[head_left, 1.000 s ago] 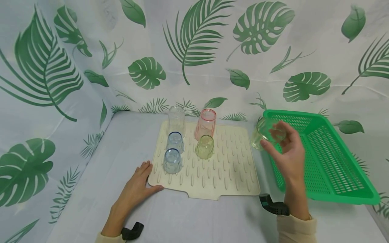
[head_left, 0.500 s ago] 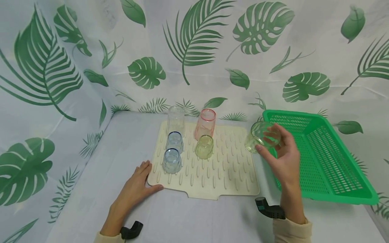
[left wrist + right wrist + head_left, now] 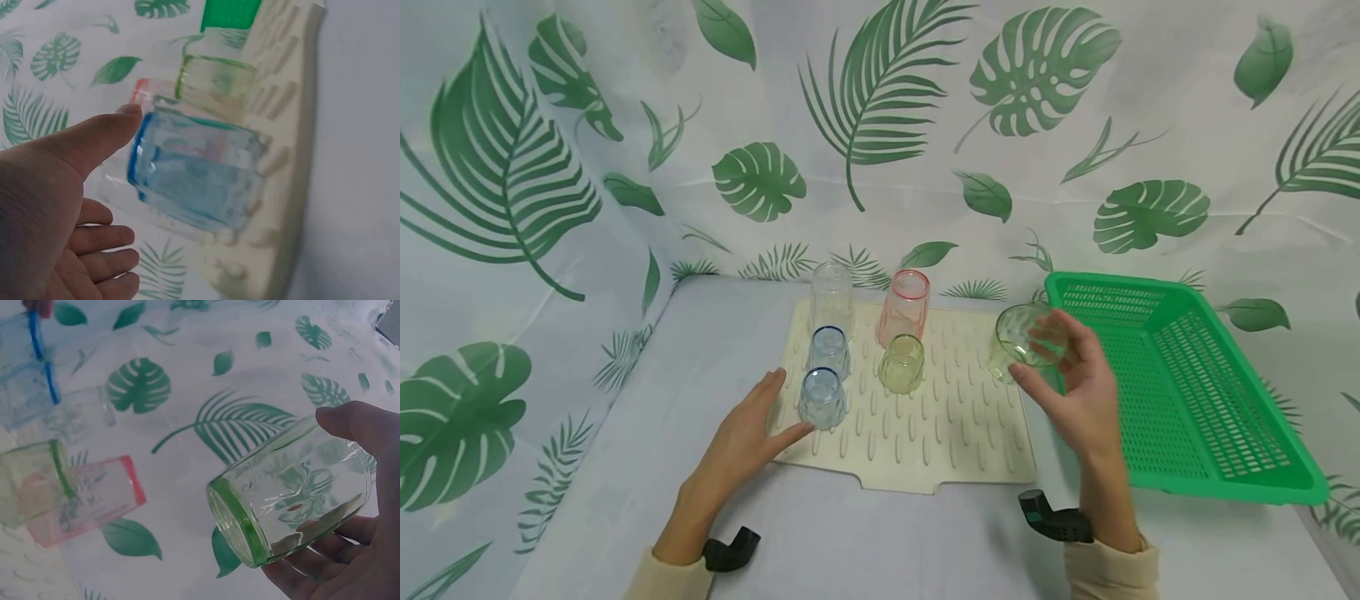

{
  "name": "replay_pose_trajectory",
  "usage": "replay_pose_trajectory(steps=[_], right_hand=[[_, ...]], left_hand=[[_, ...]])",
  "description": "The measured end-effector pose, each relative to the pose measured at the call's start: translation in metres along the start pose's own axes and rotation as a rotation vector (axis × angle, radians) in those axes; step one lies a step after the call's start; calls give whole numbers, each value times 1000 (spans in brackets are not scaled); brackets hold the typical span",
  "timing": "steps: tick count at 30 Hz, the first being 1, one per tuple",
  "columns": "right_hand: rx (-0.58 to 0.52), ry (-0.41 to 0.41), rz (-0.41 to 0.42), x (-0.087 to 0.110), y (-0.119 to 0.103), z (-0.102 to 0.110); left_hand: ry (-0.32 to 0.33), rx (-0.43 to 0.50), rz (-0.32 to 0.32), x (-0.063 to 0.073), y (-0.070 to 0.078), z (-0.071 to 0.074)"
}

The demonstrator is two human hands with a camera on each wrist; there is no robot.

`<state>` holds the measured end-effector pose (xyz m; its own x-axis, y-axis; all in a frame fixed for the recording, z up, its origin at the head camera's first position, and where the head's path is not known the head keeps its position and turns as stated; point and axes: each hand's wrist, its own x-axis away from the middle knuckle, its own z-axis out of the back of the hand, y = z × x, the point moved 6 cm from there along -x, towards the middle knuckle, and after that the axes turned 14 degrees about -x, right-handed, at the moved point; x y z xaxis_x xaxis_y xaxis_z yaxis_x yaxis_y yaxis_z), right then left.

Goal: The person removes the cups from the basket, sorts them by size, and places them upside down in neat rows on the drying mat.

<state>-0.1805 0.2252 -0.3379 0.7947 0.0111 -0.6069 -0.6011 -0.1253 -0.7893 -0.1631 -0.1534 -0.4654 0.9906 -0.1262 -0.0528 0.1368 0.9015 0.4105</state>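
My right hand (image 3: 1075,392) grips a green-rimmed glass (image 3: 1028,337) between thumb and fingers, in the air by the right edge of the cream draining mat (image 3: 955,433). In the right wrist view that glass (image 3: 294,500) lies tilted in the hand. My left hand (image 3: 737,442) is at the mat's left edge, fingers extended, its thumb close to the front blue-rimmed glass (image 3: 823,400); whether it touches cannot be told. Behind stands another blue-rimmed glass (image 3: 829,354), then a tall clear glass (image 3: 832,300). A tall red-rimmed glass (image 3: 904,312) and a smaller green-rimmed glass (image 3: 902,367) form a second row.
A green perforated plastic basket (image 3: 1232,482) stands right of the mat, close beside the right forearm. A leaf-print cloth (image 3: 925,225) rises behind and to the left of the table. The pale tabletop (image 3: 880,550) shows in front of the mat.
My right hand has carried the green-rimmed glass leftward, from beside the basket to over the mat's right edge. My left hand has lifted and shifted from the mat's corner toward the front blue-rimmed glass.
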Motion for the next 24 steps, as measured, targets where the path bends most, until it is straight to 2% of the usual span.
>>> replay_pose_trajectory(steps=[6, 12, 18, 24], right_hand=[[58, -40, -7, 1, 1, -9], [118, -72, -35, 3, 4, -17], [184, -93, -68, 6, 10, -25], [172, -134, -115, 10, 17, -35]], left_hand=[[41, 21, -60, -5, 24, 16], [39, 41, -109, -8, 47, 27], [26, 92, -165, -12, 67, 32], [10, 127, -199, -16, 84, 34]])
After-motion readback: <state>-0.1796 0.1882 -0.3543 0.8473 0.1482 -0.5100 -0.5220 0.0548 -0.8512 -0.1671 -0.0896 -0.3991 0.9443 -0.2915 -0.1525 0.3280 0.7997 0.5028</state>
